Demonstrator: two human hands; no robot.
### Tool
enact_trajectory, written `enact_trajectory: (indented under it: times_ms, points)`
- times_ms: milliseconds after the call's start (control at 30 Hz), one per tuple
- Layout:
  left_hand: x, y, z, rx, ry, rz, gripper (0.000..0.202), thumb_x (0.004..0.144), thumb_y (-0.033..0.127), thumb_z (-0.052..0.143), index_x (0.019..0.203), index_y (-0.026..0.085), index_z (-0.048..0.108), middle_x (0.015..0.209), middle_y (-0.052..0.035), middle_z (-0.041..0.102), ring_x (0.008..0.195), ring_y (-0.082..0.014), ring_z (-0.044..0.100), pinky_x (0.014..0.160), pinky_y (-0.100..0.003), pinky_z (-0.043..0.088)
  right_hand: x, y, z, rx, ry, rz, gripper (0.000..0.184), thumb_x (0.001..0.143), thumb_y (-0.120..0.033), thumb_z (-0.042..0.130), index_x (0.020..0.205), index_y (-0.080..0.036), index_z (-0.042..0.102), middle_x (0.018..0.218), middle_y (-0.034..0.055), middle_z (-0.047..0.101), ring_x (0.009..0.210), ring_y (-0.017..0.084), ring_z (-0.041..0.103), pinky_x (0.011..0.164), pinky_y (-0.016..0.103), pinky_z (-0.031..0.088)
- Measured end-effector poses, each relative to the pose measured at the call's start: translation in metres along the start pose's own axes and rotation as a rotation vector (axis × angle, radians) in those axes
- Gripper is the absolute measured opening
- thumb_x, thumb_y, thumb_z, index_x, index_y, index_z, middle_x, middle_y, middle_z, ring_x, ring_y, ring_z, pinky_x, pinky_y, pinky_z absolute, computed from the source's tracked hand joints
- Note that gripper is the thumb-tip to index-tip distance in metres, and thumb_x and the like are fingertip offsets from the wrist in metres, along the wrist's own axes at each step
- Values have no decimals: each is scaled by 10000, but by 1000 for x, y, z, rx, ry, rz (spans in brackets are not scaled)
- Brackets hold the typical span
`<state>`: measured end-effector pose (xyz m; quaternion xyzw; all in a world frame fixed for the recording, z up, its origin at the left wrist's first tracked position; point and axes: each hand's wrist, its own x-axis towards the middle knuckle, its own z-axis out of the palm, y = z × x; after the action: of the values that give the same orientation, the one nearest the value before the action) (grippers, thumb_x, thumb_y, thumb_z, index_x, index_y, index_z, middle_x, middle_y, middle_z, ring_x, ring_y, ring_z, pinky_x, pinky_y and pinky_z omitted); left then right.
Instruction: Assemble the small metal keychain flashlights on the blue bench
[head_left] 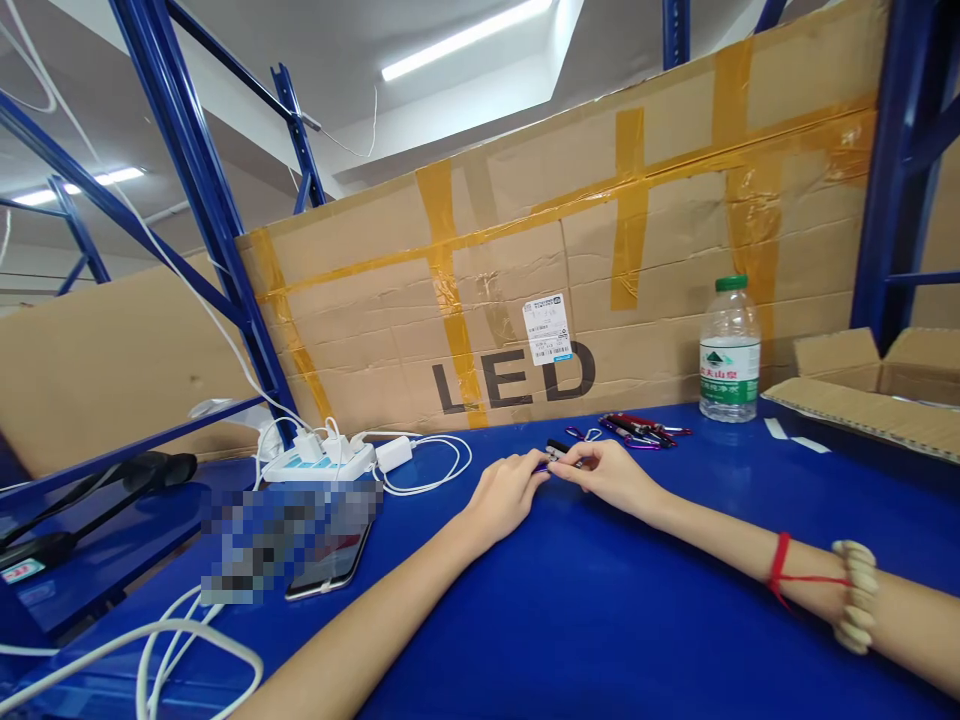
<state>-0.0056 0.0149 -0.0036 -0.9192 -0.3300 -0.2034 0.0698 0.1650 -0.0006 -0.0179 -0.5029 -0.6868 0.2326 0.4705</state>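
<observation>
My left hand [504,495] and my right hand [611,477] meet just above the blue tabletop, fingertips almost touching. The right fingers pinch a small black pen-like cylinder [557,447] with a pale band. At the left fingertips shows a sliver of a purple piece [541,467]; the left fingers are bent closed around it, and the rest is hidden. I cannot tell whether the two pieces are joined. Just beyond the right hand lies a pile of slim red, black and purple pen-like sticks [637,430], with a purple-and-silver carabiner clip [585,434] beside it.
A plastic water bottle [730,355] with a green cap stands at the back right, near an open cardboard box [885,400]. A large taped carton [375,330] walls off the back. On the left are a power strip [319,460], white cables [161,630] and a phone [334,560].
</observation>
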Motion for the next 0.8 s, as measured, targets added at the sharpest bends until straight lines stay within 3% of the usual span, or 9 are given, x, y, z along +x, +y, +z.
enact_trajectory:
  times_ms: [433, 600, 800]
  points:
    - [0, 1, 0, 24, 31, 47, 207, 887, 241, 314, 1054, 223, 437, 911, -11, 605, 814, -165, 558, 711, -266, 428, -2, -5, 1, -51, 10, -6, 357, 665, -501, 534, 610, -154, 601, 444, -28, 489, 409, 90, 424, 437, 223, 324]
    - [1, -2, 4, 44, 42, 13, 211, 893, 250, 294, 1054, 215, 427, 913, -16, 609, 827, -168, 568, 714, -272, 430, -2, -6, 1, -76, 15, -69, 336, 669, -481, 542, 667, -160, 638, 633, 14, 615, 459, 92, 453, 451, 224, 353]
    - [1, -1, 3, 36, 34, -29, 183, 893, 247, 287, 1004, 215, 428, 903, -11, 611, 810, -162, 575, 677, -252, 426, 0, -1, 1, -187, 146, -152, 318, 638, -475, 580, 738, -187, 670, 726, 27, 638, 490, 92, 469, 462, 222, 379]
